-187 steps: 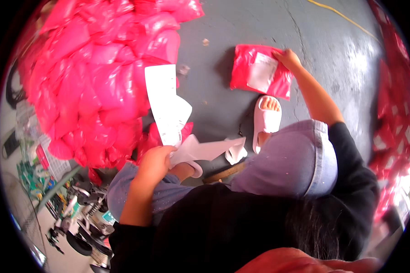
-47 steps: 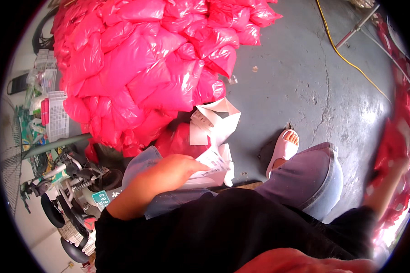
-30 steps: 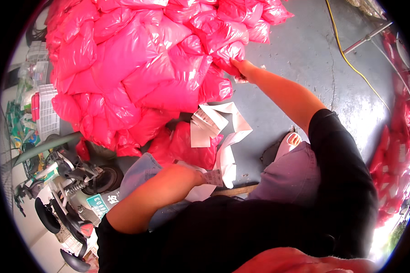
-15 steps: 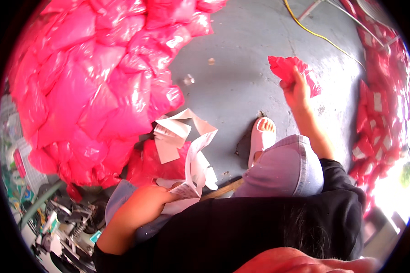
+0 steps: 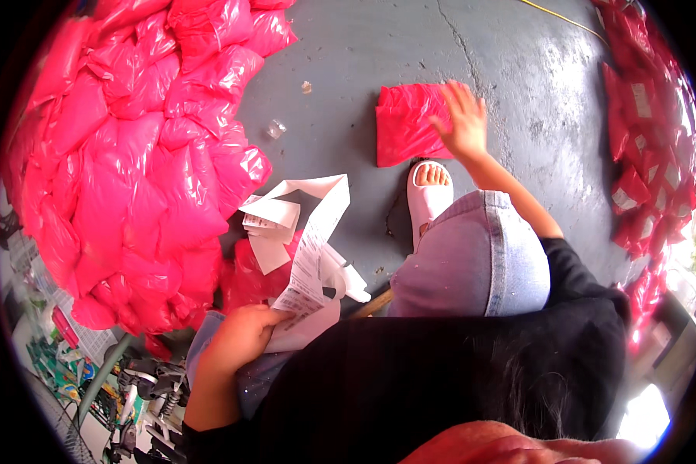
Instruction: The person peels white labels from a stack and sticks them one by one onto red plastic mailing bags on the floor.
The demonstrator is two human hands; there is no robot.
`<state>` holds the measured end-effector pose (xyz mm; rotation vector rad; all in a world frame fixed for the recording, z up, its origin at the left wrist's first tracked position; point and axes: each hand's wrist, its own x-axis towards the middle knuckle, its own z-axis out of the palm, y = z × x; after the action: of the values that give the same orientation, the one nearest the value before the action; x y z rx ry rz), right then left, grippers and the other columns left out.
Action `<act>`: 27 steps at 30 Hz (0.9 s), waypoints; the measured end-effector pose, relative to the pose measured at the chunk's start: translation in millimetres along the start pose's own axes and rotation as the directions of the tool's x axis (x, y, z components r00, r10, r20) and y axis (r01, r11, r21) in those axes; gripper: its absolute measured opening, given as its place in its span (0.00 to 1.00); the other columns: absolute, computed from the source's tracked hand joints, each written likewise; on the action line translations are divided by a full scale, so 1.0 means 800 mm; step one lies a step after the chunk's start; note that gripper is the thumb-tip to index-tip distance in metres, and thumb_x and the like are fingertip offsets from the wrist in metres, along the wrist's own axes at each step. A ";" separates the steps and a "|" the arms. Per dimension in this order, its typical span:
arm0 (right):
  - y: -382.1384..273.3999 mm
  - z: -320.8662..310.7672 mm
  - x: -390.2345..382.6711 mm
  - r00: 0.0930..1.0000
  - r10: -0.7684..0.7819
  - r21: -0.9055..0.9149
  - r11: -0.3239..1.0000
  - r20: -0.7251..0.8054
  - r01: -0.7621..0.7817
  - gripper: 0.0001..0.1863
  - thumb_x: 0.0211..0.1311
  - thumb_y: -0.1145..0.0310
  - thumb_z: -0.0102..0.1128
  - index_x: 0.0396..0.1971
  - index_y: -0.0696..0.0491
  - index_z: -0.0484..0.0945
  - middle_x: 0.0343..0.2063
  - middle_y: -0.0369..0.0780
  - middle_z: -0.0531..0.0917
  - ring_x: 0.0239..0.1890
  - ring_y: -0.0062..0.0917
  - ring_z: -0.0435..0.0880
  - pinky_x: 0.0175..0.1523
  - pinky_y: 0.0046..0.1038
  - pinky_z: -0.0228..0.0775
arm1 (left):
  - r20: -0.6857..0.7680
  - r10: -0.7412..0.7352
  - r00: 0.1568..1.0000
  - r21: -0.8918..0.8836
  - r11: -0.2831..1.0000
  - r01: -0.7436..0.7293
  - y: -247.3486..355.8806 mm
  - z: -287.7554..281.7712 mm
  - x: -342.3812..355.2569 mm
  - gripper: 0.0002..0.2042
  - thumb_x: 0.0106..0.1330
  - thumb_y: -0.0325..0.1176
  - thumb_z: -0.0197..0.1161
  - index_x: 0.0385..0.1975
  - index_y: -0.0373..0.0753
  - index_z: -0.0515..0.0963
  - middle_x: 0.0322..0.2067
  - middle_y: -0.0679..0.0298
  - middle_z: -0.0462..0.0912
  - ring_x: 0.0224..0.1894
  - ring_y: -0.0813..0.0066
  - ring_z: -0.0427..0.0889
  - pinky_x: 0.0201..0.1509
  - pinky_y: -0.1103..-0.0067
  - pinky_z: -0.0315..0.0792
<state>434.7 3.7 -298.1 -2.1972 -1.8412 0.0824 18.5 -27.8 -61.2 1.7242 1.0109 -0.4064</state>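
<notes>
My left hand (image 5: 247,334), low at the left, pinches the end of a long strip of white printed labels (image 5: 305,267). The strip loops up and away from the fingers and folds over itself above a pink bag. My right hand (image 5: 464,124) is farther out on the right, fingers spread, at the right edge of a pink plastic bag (image 5: 410,127). That bag lies flat on the grey floor just beyond my white sandal (image 5: 429,193). The hand is slightly blurred, and whether it touches the bag I cannot tell.
A large heap of shiny pink bags (image 5: 147,155) rises on the left. More pink bags with white labels (image 5: 646,147) are piled along the right. A yellow cable (image 5: 564,21) crosses the floor at the far right. Clutter with metal parts (image 5: 143,387) stands at the lower left.
My right hand has let go of the crumpled pink bag, which now lies flat on the floor, farther left. The view has shifted; my left hand still holds the label strip.
</notes>
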 end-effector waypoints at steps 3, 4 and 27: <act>-0.001 0.029 0.001 0.940 -0.014 -0.292 0.949 0.340 0.120 0.33 0.52 0.42 0.44 0.58 0.38 0.55 0.61 0.36 0.52 0.64 0.36 0.45 0.57 0.62 0.34 | 0.034 0.052 0.998 -0.027 0.998 -0.051 -0.010 0.003 0.038 0.15 0.50 0.21 0.50 0.36 0.41 0.77 0.24 0.52 0.75 0.28 0.58 0.75 0.32 0.73 0.68; -0.004 0.043 0.017 0.950 0.025 -0.301 0.951 0.312 0.074 0.34 0.52 0.39 0.40 0.59 0.36 0.52 0.62 0.35 0.50 0.64 0.38 0.43 0.55 0.64 0.32 | 0.020 0.047 0.999 -0.005 0.999 -0.047 -0.006 0.000 0.042 0.16 0.50 0.20 0.50 0.38 0.41 0.77 0.24 0.52 0.75 0.27 0.60 0.76 0.32 0.75 0.68; 0.129 0.055 -0.057 0.800 0.595 0.154 0.785 0.081 -0.599 0.17 0.48 0.59 0.61 0.36 0.51 0.75 0.33 0.43 0.78 0.32 0.26 0.77 0.39 0.25 0.68 | -0.208 0.163 0.964 -0.818 0.512 -0.263 0.021 0.077 0.233 0.41 0.51 0.14 0.46 0.62 0.48 0.33 0.56 0.55 0.58 0.57 0.72 0.60 0.56 0.80 0.56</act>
<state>515.2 -48.8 -371.1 -2.5648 -1.0206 0.3831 152.8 -4.7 -203.1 0.9339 0.8301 0.3362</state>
